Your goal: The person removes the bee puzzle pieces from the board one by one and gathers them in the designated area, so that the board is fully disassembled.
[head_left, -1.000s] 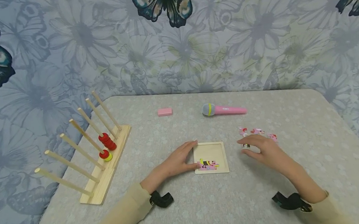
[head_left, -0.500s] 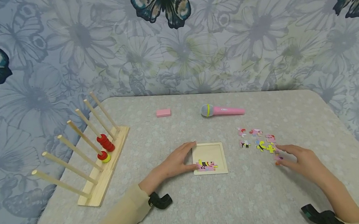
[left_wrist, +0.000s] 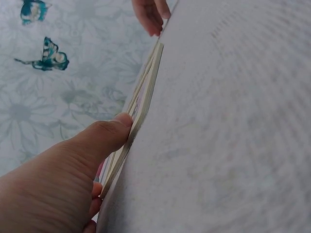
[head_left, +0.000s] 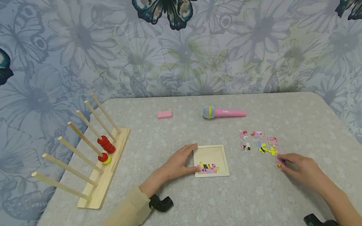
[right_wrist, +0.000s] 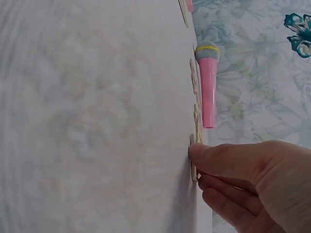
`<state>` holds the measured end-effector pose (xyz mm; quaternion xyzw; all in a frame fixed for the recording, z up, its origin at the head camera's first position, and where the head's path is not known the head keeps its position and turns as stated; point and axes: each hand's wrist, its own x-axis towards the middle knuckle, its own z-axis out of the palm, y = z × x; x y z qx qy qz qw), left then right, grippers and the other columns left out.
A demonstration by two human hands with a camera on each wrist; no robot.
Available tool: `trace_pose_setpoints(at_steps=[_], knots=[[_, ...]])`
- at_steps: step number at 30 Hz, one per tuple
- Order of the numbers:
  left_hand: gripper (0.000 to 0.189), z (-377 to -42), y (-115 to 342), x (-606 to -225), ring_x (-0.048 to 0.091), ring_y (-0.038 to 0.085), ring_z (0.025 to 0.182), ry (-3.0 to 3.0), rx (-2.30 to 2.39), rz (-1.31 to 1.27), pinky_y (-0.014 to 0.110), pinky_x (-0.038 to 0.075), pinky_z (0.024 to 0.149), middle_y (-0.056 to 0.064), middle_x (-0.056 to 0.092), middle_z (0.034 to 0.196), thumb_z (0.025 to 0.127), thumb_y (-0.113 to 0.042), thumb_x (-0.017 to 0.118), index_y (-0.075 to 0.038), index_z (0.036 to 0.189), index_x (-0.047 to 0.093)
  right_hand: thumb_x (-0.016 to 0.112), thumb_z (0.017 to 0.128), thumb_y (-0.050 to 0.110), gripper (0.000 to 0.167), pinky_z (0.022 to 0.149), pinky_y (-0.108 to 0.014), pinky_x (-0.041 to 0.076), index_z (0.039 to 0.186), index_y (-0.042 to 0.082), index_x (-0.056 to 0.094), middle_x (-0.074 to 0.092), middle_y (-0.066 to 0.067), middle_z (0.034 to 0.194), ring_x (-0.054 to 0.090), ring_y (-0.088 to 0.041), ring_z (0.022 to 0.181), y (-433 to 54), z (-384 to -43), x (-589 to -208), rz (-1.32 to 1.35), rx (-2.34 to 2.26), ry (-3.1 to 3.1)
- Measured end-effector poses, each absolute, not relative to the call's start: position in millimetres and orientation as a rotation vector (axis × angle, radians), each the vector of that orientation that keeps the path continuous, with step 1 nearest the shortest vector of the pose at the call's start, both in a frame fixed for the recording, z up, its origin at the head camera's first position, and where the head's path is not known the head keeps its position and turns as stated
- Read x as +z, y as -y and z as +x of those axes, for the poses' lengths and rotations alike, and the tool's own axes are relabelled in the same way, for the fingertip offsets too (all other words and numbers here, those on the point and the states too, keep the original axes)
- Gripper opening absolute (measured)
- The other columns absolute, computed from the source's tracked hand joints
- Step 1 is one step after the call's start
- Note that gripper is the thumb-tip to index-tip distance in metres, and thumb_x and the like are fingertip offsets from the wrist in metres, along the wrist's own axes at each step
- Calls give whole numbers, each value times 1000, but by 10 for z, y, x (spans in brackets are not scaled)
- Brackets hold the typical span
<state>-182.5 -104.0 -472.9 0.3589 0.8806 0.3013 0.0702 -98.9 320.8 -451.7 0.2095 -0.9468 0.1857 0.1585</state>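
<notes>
A small square wooden puzzle tray (head_left: 210,153) lies mid-table with joined pink, yellow and black puzzle pieces (head_left: 209,168) along its near edge. My left hand (head_left: 172,164) holds the tray by its left side, the thumb (left_wrist: 114,131) over the rim in the left wrist view. To the right, my right hand (head_left: 308,171) pinches a pink puzzle piece (head_left: 279,165) between thumb and fingers, low at the tabletop. Loose puzzle pieces lie just beyond it, among them a yellow one (head_left: 272,151), a black-and-white one (head_left: 246,146) and a pink one (head_left: 257,134).
A pink toy microphone (head_left: 230,112) lies behind the pieces, and a pink block (head_left: 164,114) sits farther left. On the left stands a wooden peg rack (head_left: 119,146) with red rings (head_left: 107,144) and a yellow ring. A patterned wall rises behind the table.
My right hand has moved right and nearer, from above the loose pieces to the nearest pink piece, and its fingers have closed on it. The left hand stays at the tray.
</notes>
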Motion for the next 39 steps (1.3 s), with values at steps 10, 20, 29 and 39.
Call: trace_pose_setpoints(at_steps=[10,20,29,39], knots=[[86,-1837,1055,-4717,33,22,133,-2654,897,1080,35,28,110,11,37,145,83,-44,70,-3,147,29,82,66,3,41,67,-49,53,104,-2,68,67,-18,99,65,-34,82,-3267,-942,-4527,517,524,2787],[86,-1859,1075,-4713,33,23,134,-2648,918,1061,37,28,110,11,37,145,83,-45,70,-4,147,29,83,63,2,40,65,-46,53,101,2,69,68,-11,94,64,-30,81,-3238,-996,-4537,593,478,2701],[86,-1828,1070,-4731,33,25,133,-2626,940,1081,38,28,110,13,37,145,84,-44,70,-2,147,28,83,62,2,45,68,-32,53,104,6,69,68,-7,97,63,-28,86,-3197,-961,-4457,624,506,2648],[87,-1817,1046,-4732,32,23,134,-2626,937,1071,35,27,110,11,37,145,84,-43,70,-3,148,27,82,67,4,47,82,-10,42,111,13,68,66,1,105,60,-20,97,-2633,-1091,-4099,696,628,2583]])
